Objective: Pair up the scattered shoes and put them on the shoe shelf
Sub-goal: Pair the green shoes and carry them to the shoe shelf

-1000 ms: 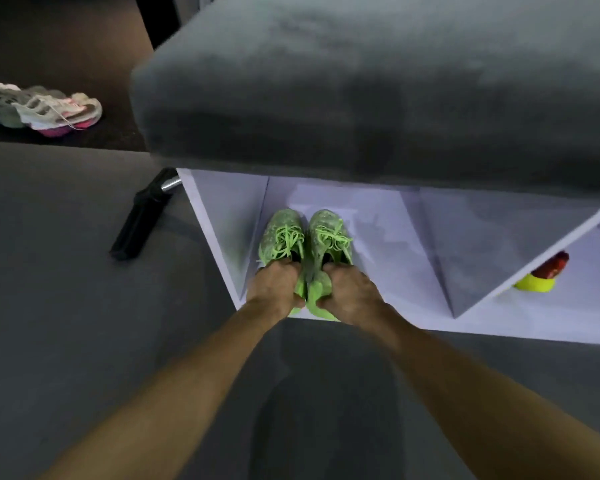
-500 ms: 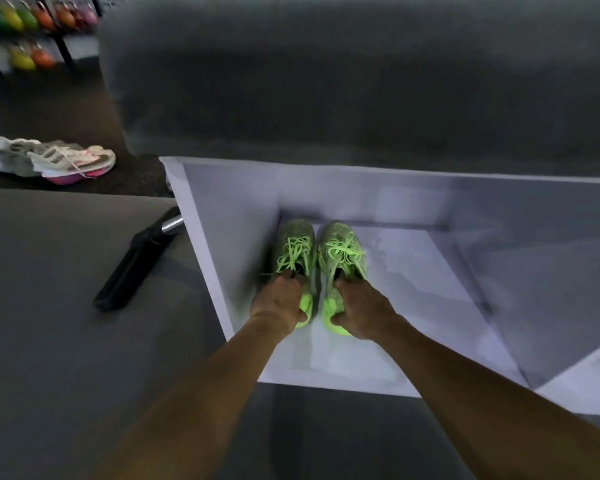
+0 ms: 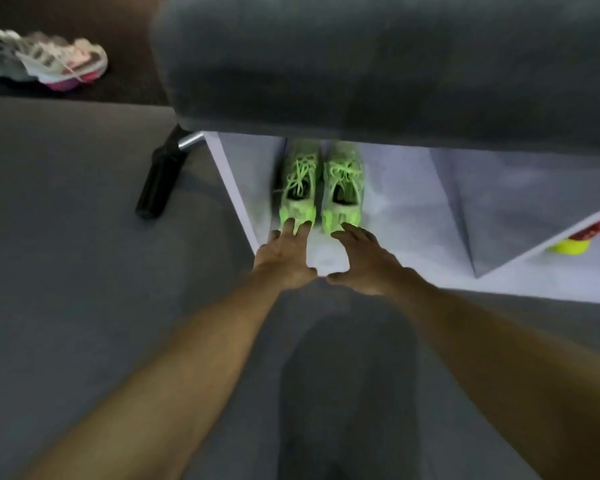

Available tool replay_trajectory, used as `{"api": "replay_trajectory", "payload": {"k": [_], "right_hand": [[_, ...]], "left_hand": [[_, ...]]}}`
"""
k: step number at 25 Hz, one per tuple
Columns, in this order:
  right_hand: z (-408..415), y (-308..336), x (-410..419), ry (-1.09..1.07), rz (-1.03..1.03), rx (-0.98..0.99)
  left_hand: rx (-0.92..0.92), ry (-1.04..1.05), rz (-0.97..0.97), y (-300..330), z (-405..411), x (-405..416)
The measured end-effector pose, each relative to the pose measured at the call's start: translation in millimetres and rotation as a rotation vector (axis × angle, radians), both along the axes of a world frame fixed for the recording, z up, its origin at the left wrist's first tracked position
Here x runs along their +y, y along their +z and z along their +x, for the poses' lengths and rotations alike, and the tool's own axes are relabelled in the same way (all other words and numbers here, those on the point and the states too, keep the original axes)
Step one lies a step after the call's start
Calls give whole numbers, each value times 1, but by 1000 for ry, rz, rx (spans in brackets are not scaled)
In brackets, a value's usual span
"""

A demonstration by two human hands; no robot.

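Two neon-green shoes stand side by side, toes inward, in the left compartment of the white shoe shelf [image 3: 413, 216]: the left green shoe [image 3: 298, 188] and the right green shoe [image 3: 343, 187]. My left hand [image 3: 284, 254] is open, fingertips touching the left shoe's heel. My right hand [image 3: 362, 259] is open too, fingertips at the right shoe's heel. Neither hand grips a shoe. The shoes' toes are hidden under the grey padded top [image 3: 395, 64] of the shelf.
A white and pink pair of shoes [image 3: 45, 60] lies on the dark floor at the far left. A black handle with a metal end [image 3: 163, 174] lies on the grey mat beside the shelf. A yellow and red shoe [image 3: 574, 242] peeks from the right compartment.
Both hands have let go of the green shoes and pulled back to their heels, fingers now spread. The shoes stay in the compartment. My head has moved, so the view has shifted.
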State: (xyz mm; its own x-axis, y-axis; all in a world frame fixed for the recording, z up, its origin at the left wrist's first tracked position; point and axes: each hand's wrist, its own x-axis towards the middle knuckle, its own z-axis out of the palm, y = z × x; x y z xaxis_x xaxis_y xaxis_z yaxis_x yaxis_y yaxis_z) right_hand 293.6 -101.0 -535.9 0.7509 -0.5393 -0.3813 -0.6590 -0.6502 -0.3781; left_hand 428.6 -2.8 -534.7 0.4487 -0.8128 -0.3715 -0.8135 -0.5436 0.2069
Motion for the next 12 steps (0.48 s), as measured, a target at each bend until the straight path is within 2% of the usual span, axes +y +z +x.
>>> {"api": "replay_trajectory", "payload": {"k": [6,12], "right_hand": [[-51,142,61,-23,158,217],[-106,327,113,-55,274,320]], "left_hand": [[154,-68,268,144,-52,63],[222,-133,360,331,-91,113]]}}
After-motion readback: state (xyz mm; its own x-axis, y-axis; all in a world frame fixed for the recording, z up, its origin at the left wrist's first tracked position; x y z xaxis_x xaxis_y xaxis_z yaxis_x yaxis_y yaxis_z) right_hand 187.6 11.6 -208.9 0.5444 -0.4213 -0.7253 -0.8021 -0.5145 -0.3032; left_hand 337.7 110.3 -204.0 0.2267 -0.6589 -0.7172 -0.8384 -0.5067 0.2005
